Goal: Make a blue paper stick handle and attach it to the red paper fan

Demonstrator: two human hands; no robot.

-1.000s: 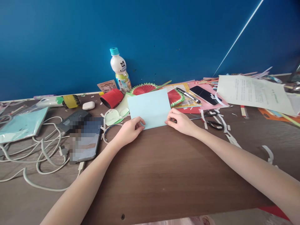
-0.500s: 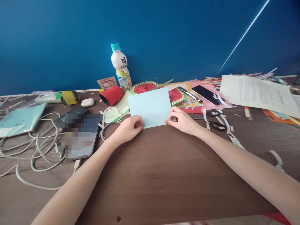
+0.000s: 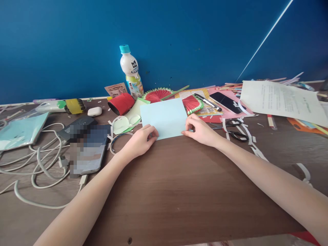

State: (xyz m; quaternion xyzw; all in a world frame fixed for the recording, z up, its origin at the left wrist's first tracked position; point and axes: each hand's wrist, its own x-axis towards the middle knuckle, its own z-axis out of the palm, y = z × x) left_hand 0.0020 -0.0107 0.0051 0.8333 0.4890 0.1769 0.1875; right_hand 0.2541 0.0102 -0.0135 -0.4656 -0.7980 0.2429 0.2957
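Observation:
A light blue sheet of paper (image 3: 164, 118) is in the middle of the head view, its near edge toward me. At its near left corner, my left hand (image 3: 145, 138) is closed, with thumb and fingertips pinching the paper. The near right corner is pinched by my right hand (image 3: 198, 129) in the same way. Behind the sheet, red folded-paper fans with green edges (image 3: 156, 95) are partly covered by it. To the right of my right hand lie black-handled scissors (image 3: 237, 136), their blades partly hidden behind that hand.
A bottle (image 3: 132, 73) stands against the blue wall beside a red tube (image 3: 121, 104). On the left are a phone (image 3: 93, 152), white cables (image 3: 38, 167) and a white earphone case (image 3: 94, 111). At right lie another phone (image 3: 225, 102), a printed sheet (image 3: 282, 100) and paper strips (image 3: 258, 153).
The paper has tipped slightly lower, its far edge dropping a little. Both hands keep their grip at the near corners, almost in place.

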